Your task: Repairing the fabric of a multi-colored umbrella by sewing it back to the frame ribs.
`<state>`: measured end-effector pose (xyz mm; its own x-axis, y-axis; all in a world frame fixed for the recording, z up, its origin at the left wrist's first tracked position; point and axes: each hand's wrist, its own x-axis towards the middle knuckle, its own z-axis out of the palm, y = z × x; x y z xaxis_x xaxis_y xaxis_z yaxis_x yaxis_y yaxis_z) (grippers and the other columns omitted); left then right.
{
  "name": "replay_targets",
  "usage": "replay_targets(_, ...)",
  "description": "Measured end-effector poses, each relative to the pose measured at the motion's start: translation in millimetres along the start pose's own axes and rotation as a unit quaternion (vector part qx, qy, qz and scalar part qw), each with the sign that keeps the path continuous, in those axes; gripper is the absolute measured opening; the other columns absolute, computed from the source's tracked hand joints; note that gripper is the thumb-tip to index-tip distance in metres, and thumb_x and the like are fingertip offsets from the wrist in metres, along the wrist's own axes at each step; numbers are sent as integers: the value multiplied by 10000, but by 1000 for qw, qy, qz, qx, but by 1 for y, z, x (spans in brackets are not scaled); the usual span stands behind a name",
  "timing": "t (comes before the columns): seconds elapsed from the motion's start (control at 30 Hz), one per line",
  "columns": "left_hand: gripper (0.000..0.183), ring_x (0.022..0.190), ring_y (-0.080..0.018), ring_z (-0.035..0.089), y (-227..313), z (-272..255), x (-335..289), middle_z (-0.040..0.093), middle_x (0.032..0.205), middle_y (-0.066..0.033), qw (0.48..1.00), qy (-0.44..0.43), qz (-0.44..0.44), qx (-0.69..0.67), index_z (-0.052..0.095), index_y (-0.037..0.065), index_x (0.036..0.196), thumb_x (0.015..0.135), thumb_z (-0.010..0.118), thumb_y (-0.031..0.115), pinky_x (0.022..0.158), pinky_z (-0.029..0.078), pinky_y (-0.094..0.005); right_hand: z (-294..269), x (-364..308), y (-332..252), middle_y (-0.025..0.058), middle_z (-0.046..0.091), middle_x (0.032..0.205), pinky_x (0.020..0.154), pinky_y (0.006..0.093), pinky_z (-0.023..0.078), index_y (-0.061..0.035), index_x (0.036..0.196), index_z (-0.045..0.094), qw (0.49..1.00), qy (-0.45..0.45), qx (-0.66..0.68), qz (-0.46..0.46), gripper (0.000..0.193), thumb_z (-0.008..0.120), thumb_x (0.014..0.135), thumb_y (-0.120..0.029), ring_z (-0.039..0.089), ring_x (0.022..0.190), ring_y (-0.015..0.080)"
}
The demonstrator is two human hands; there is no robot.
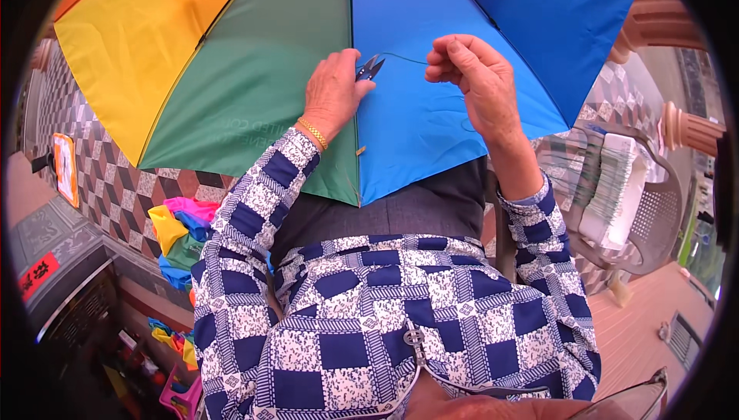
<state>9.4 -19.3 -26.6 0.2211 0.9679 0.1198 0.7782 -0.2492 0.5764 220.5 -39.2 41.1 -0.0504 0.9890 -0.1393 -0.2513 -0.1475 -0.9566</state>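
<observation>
Note the multicoloured umbrella canopy [254, 58], spread out in front of the body, with the lower edge over dark clothing [377, 220] and a corner at the near end of the green-blue seam [356, 127]. Place the left hand [332, 89] on that seam, well in from the lower edge: grip curled around the thread snips [370, 69], blades parted and angled toward the upper right. Cannot tell whether also pinching cloth or rib underneath. Place the right hand [479, 85] above the blue panel [416, 135], left of the canopy's right-hand corner: grip pinching the green thread [404, 56] between thumb and finger, any needle too small to make out. Trace the thread from beside the snips across to the right fingertips, slightly bowed. For good handling, judging by this pose, draw with light, even tension, just enough to take out the bow without puckering the seam. Steady the cloth near the rib [351, 4] to avoid dragging the panel upward. Angle the open blades off the fabric to avoid nicking the blue, and away from the thread until wanting a cut. Clear any slack near the right wrist first, to prevent snagging or knotting.
</observation>
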Motion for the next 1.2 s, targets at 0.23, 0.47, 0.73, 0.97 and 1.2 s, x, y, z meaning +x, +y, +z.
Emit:
replay_targets(0.23, 341, 725, -196, 598, -17, 4, -2, 583, 807, -68, 997, -31, 44, 53, 534, 38, 1050, 735, 659, 79, 667, 483, -301, -7, 7, 11, 87, 636, 859, 689, 282, 515, 23, 984, 614, 999, 5, -50, 18, 205, 544, 906, -154, 617, 743, 156)
replay_targets(0.47, 211, 808, -193, 619, -48, -27, -5, 609, 898, -80, 835, -169, -252, -459, 534, 25, 1009, 817, 609, 68, 680, 490, -316, -29, 8, 6, 47, 641, 835, 638, 263, 497, -10, 943, 636, 968, 3, -246, -48, 142, 589, 853, -110, 610, 728, 122)
replay_targets(0.73, 150, 603, -118, 534, -50, -35, -7, 535, 747, -17, 747, -70, -290, -593, 545, 26, 962, 846, 603, 100, 559, 443, -249, -54, -23, -12, 91, 599, 786, 617, 343, 473, -57, 872, 620, 727, -109, -660, -153, 126, 653, 756, -95, 599, 720, 255)
replay_targets(0.97, 171, 498, -88, 375, -53, -34, -11, 422, 638, 12, 701, -47, -304, -643, 528, 19, 949, 860, 606, 142, 465, 322, -241, -58, -25, 14, 104, 562, 806, 647, 403, 466, -61, 849, 600, 644, -126, -747, -110, 129, 654, 736, -94, 582, 780, 304)
replay_targets(1.2, 183, 490, -88, 369, -55, -35, -10, 421, 641, 10, 695, -47, -306, -650, 523, 5, 938, 871, 594, 160, 459, 319, -241, -9, -9, 13, 113, 564, 812, 623, 423, 477, -77, 941, 600, 790, -116, -568, -199, 171, 605, 771, -89, 586, 743, 315)
